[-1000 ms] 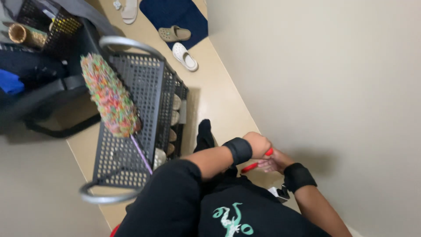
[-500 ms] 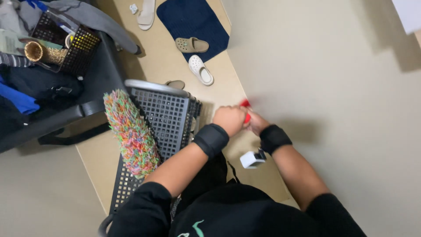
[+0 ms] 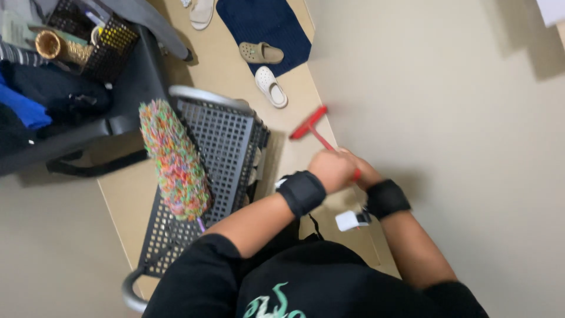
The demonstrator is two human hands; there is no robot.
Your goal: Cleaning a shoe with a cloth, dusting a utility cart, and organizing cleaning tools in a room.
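Beige floor (image 3: 223,70), plain wall (image 3: 447,118), navy mat (image 3: 265,29), perhaps a hallway.

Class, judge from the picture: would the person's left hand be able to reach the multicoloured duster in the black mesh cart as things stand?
Probably yes. The left hand grips the red tool beside the right hand, so it must let go first. The duster stands exposed, nothing covering it.

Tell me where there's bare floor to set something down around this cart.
Bare floor lies between the black mesh cart and the white clog, and beside the cart below the dark chair. It is crowded by the navy mat and where both hands, left hand and right hand, grip the red tool.
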